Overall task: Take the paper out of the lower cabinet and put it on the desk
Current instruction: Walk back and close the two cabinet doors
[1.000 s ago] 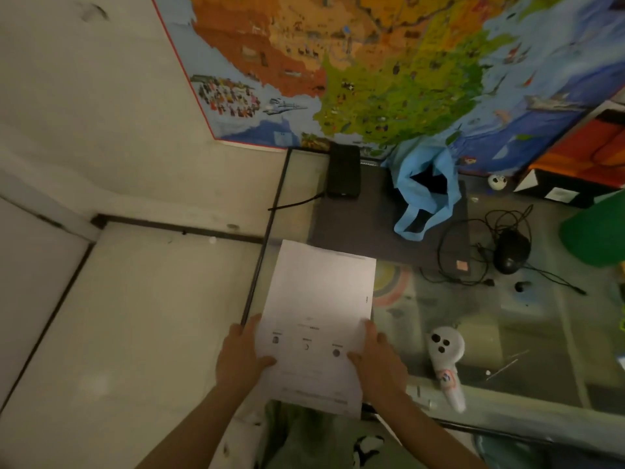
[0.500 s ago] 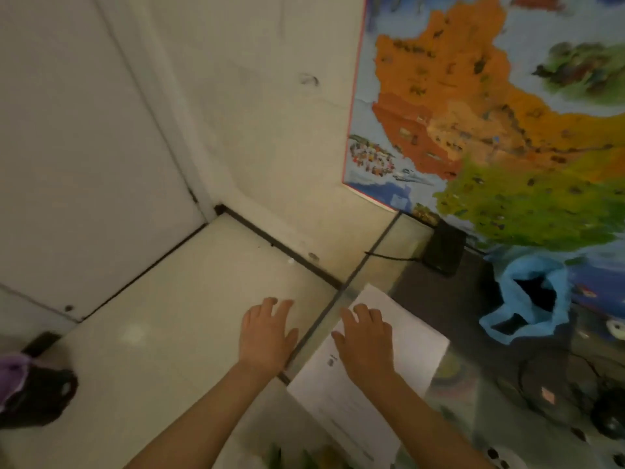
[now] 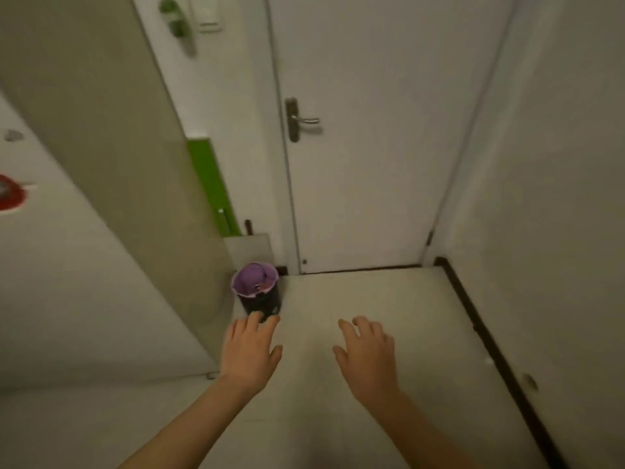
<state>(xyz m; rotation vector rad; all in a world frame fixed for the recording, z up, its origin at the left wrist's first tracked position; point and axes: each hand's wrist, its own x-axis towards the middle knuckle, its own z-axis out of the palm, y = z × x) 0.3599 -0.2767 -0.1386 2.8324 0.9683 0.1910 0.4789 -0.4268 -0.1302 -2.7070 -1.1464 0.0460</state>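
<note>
Both of my hands hang in front of me over the pale floor, palms down and fingers spread. My left hand (image 3: 252, 350) holds nothing, and my right hand (image 3: 367, 353) holds nothing either. Neither the paper nor the desk is in view. A tall white cabinet front (image 3: 67, 282) runs along my left side; no lower cabinet door shows open.
A closed white door (image 3: 372, 147) with a metal handle (image 3: 301, 120) faces me. A small black bin with a purple liner (image 3: 257, 292) stands on the floor at the door's left, just beyond my left hand. A wall with a dark skirting (image 3: 490, 350) runs along the right.
I let go of the paper on the desk, both hands came off it, and my view swung left from the desk and wall map to the door and bin.
</note>
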